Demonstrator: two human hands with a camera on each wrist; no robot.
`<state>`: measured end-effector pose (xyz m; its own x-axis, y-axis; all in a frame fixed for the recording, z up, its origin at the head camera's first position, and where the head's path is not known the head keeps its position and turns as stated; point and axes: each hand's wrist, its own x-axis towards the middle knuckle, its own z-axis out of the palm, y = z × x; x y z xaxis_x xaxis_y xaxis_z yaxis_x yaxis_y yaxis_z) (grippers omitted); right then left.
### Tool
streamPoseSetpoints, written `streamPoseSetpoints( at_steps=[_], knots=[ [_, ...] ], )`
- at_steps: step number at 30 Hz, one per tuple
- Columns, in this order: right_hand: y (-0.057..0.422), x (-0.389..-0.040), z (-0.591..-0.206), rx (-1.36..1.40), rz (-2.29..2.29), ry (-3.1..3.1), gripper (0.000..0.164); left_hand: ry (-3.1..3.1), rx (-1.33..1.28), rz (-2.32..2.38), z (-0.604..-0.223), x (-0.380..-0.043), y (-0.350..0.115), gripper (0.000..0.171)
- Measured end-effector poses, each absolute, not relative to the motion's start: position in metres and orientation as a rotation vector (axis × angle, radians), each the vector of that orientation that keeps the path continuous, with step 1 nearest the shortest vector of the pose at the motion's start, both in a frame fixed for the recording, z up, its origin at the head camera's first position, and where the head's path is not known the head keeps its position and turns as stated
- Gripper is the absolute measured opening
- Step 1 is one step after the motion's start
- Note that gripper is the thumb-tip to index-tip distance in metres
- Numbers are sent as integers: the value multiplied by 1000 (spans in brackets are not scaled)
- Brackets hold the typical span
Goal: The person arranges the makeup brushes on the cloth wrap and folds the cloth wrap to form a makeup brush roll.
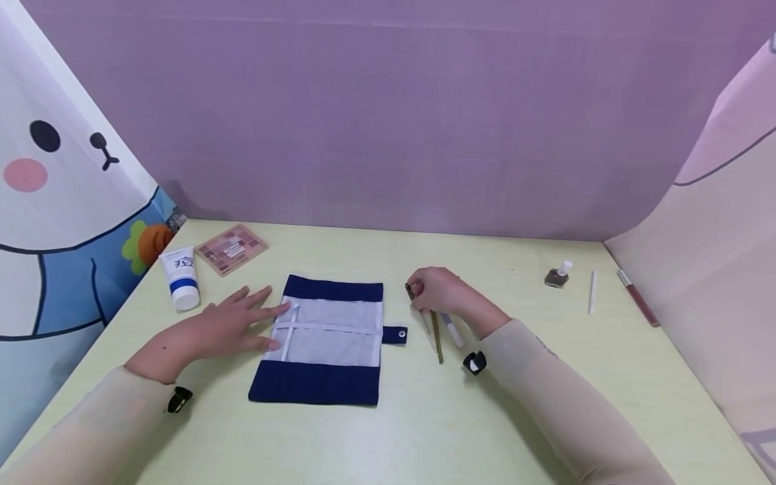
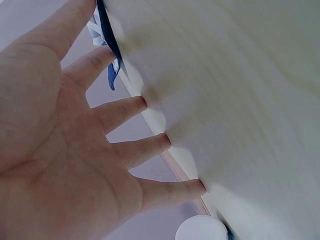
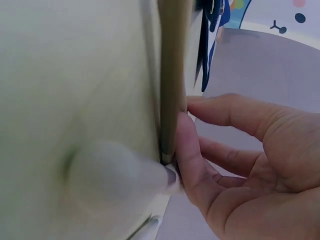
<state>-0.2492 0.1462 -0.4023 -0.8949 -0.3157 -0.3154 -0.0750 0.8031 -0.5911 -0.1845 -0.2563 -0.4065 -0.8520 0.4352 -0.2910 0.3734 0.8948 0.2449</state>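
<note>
A fabric roll-up case (image 1: 327, 347) lies unfolded, navy at two ends and pale grey between, with a snap tab on its right. Under its elastic band sits a slim white stick (image 1: 289, 337). My left hand (image 1: 227, 327) spreads its fingers over the case's left edge and the table. To the right of the tab, my right hand (image 1: 439, 289) pinches a slim, dark-ended stick (image 1: 409, 292) between thumb and fingertips. Close by its fingers lie a brown pencil (image 1: 436, 337) and a pale grey pen (image 1: 451, 330); the right wrist view shows the brown pencil (image 3: 172, 75) alongside the fingertips.
A white tube (image 1: 180, 276) and a pink palette (image 1: 232, 249) lie at the back left. Toward the right are a small dark bottle (image 1: 556, 276) with a white cap, a white stick (image 1: 592, 293) and a dark red tube (image 1: 639, 300) near the table's edge.
</note>
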Motion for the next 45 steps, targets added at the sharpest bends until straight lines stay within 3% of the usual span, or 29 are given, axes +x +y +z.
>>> streamPoseSetpoints(
  at_steps=[10,24,34,45],
  knots=[
    [150,-255,-408,-525,-837,2550,42,2724,608,256,-405,-183,-256,83],
    [169,-268,-411,-664,-834,2472,43,2723,615,262,-403,-182,-255,82],
    [172,-277,-401,-600,-1292,2311,46,2718,606,270,-403,-183,-255,82],
    [126,-282,-407,-433,-1801,2071,49,2712,607,274,-402,-183,-256,84]
  ],
)
